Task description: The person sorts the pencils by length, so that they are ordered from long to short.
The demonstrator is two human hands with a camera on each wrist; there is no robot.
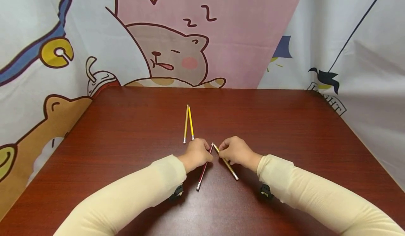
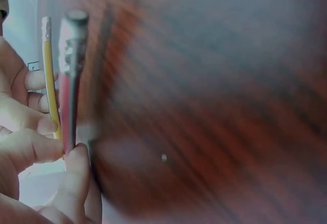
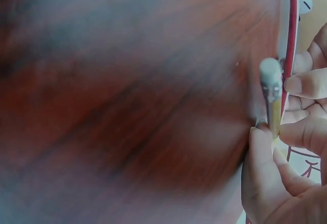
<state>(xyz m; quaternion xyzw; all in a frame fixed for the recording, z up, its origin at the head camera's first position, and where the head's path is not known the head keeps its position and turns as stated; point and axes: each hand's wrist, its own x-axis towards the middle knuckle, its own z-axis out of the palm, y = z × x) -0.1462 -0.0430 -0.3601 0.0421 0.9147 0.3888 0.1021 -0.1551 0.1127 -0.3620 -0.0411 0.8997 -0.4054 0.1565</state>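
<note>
Between thumb and fingers my left hand point(image 1: 198, 154) pinches a dark red pencil point(image 1: 202, 176) with a white eraser end. My right hand point(image 1: 238, 152) pinches a yellow pencil point(image 1: 231, 169) in the same way. The tips of these two pencils meet or nearly meet between the hands, and their eraser ends spread apart toward me, like an upside-down V. In the left wrist view the red pencil point(image 2: 70, 96) stands out close to the camera, with thumb and finger on it. The yellow pencil point(image 3: 275, 115) shows its eraser end in the right wrist view.
Beyond my left hand, two more yellow pencils lie on the table: a left one point(image 1: 186, 126) and a right one point(image 1: 191, 120), tips together, eraser ends apart. The brown table point(image 1: 284, 123) reaches back to a cartoon-printed curtain point(image 1: 246, 35).
</note>
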